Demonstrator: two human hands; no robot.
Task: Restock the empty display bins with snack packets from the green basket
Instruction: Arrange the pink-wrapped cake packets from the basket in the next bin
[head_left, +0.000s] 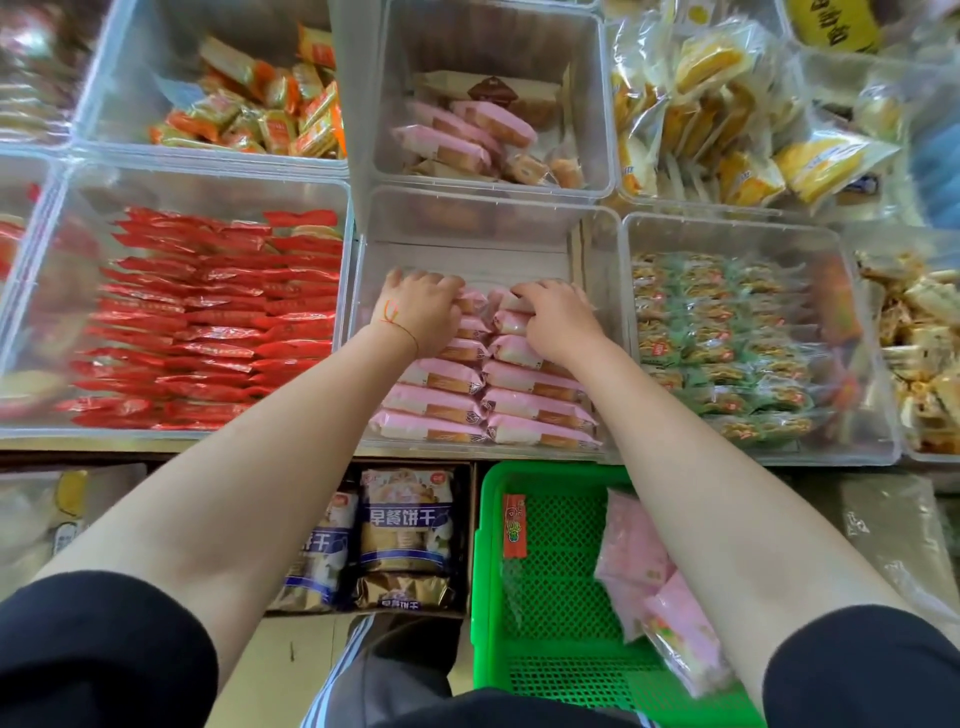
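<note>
A clear display bin (597, 260) in the middle holds two neat rows of pink snack packets (535, 405); its far end is bare. My left hand (421, 306) curls its fingers over the far packets of the left row. My right hand (558, 317) pinches a pink packet at the far end of the right row. Below the shelf edge stands the green basket (545, 597), with a few pink packets (654, 587) lying at its right side, partly hidden by my right forearm, and one small orange packet (514, 525).
Neighbouring clear bins hold red packets (208, 317), green packets (727, 343), orange packets (270, 109), yellow cakes (717, 114) and, behind, more pink packets (457, 135). A carton of blue and gold biscuit bags (405, 530) sits under the shelf, left of the basket.
</note>
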